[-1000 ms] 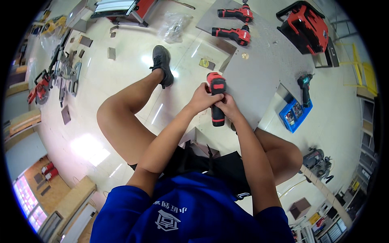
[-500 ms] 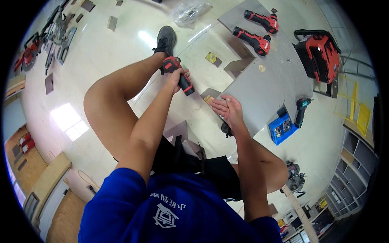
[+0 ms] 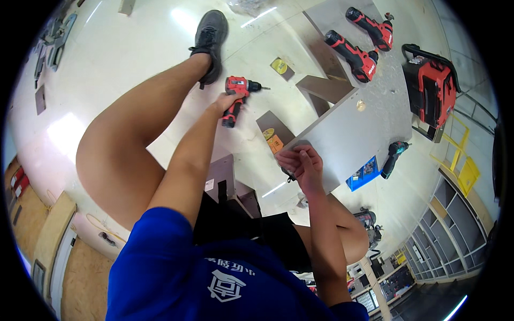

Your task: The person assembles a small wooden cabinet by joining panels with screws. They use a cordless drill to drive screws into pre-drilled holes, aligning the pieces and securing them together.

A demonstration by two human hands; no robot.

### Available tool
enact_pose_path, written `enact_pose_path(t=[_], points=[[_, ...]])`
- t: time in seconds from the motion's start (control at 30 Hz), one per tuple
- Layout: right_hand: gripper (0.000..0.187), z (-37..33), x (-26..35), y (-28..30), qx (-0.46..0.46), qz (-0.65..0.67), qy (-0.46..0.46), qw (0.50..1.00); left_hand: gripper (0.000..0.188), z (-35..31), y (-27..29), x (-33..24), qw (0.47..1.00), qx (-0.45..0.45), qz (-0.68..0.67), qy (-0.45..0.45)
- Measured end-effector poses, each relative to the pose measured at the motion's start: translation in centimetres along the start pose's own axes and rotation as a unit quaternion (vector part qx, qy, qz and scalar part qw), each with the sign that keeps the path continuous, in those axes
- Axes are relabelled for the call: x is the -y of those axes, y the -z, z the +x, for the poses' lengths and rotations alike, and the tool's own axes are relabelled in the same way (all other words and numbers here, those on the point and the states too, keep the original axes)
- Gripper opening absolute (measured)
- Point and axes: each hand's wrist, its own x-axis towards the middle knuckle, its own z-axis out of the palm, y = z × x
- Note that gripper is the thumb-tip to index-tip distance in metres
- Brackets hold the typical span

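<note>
My left hand (image 3: 230, 101) is wrapped around the handle of a red and black cordless drill (image 3: 236, 85). The drill is held above the floor, its bit pointing right. By the near left corner of a grey panel (image 3: 342, 134), my right hand (image 3: 308, 168) has its fingers curled in and the thumb pressed toward them. Anything between those fingers is too small to make out. On the panel lie two more red and black power tools (image 3: 353, 58) (image 3: 375, 33). Grey boards (image 3: 325, 88) stand under its left edge.
A blue tray of small hardware (image 3: 364, 174) and a teal and black driver (image 3: 394, 159) sit right of the panel. Beyond is a red and black case (image 3: 431, 88). A small board with stickers (image 3: 274, 132) lies left of my right hand. My shoe (image 3: 210, 45) rests farther ahead.
My left hand has turned the drill so that its bit now points right toward the panel. My right hand's open palm has closed, its fingers curling toward the thumb. The whole view has shifted.
</note>
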Motion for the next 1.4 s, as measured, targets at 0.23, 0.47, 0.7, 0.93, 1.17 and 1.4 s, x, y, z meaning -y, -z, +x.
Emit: enact_pose_path(t=[0.23,0.47,0.7,0.93,1.17,1.4], points=[[0.014,-0.5,-0.6,1.0,0.021,0.019,0.03,0.999,0.044,-1.5,-1.9,-3.6,0.827,-0.306,0.448,-0.149],[0.019,-1.0,-0.1,0.4,0.008,-0.006,0.009,1.0,0.029,-1.8,-12.3,-4.6,0.735,-0.203,0.413,-0.497],[0.021,-1.1,0.3,-0.3,0.009,0.002,0.01,1.0,0.019,5.6,-21.9,-0.5,0.491,0.255,0.81,-0.197],[0.019,-0.8,0.8,-0.6,0.023,0.006,0.008,1.0,0.026,7.8,-24.9,3.4,0.409,0.303,0.827,-0.24],[0.021,-0.6,0.3,-0.3,0.016,-0.009,0.025,1.0,0.023,6.8,-23.1,-0.7,0.437,0.299,0.807,-0.263],[0.022,-0.4,-0.2,0.3,0.035,-0.046,0.043,0.997,0.046,3.3,-17.0,-7.7,0.825,0.11,0.506,-0.225]])
